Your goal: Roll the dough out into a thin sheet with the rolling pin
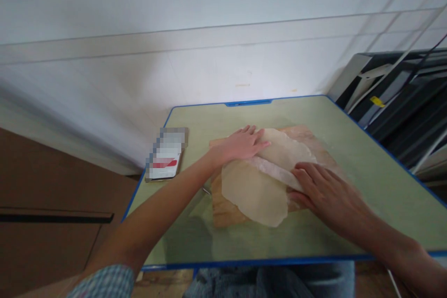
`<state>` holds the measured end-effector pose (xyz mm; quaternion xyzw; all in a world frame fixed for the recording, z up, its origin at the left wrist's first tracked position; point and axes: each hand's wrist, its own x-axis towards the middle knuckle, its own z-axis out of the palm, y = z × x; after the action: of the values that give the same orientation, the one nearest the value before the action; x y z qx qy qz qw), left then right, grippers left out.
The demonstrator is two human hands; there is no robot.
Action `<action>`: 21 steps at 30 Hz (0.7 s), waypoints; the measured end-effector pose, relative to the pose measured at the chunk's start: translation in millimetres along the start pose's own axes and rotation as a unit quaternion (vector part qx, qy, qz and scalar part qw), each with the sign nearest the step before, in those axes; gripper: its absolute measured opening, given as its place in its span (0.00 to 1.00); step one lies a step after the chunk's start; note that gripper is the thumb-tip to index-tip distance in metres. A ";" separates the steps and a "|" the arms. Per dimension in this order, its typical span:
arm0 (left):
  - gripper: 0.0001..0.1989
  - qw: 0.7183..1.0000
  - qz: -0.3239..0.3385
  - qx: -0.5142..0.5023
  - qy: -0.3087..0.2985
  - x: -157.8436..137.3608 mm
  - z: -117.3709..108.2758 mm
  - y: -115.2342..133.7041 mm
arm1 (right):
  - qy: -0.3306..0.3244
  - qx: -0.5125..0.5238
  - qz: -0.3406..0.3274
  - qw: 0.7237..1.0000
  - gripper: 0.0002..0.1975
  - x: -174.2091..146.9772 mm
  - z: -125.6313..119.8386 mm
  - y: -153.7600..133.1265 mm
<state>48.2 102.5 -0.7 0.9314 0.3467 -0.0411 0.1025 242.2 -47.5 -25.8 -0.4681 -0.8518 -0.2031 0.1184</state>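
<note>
A wide, thin sheet of dough [256,192] lies over a wooden board [226,216], and part of it hangs past the board's near edge. Across the dough runs a slim, flour-whitened rolling pin [277,173], slanting down to the right. My left hand [244,143] rests flat near the pin's left end, fingers stretched and spread over the far part of the dough; its palm hides that end. At the other end, my right hand [316,184] has its fingers curled over the pin, with the thumb on the near side.
The board lies on a pale green table [377,205] with a blue rim. A phone [166,156], partly pixelated, lies at the table's left. Behind stands a white wall [209,74]. Dark flat panels [401,107] lean at the right, and a brown cabinet [52,177] stands at the left.
</note>
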 end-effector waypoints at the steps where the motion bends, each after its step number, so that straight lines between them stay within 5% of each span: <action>1: 0.33 1.000 -0.013 -0.001 -0.011 2.7 -1.9 1.4 | 0.008 0.007 0.004 1.000 0.26 -1.2 2.8 0.6; 6: 0.35 0.999 -0.041 -0.004 -0.017 4.8 -3.6 5.9 | 0.001 0.060 0.048 0.997 0.31 -6.5 13.0 1.0; 10: 0.33 0.999 -0.039 0.020 0.025 -12.3 0.8 9.5 | 0.019 0.008 0.068 0.998 0.27 -5.9 7.5 -11.3; 16: 0.31 0.993 -0.053 0.065 0.084 -63.7 11.7 26.4 | 0.050 -0.014 0.039 0.998 0.13 -4.0 -9.4 -25.3; 21: 0.33 0.990 -0.082 0.075 0.086 -116.9 26.5 60.1 | 0.064 0.010 -0.012 0.998 0.14 -14.3 -21.3 -27.9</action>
<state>-1.0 -22.1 0.5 0.9050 0.4254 0.0047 -0.0015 226.5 -81.3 -19.0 -0.4429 -0.8499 -0.2259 0.1748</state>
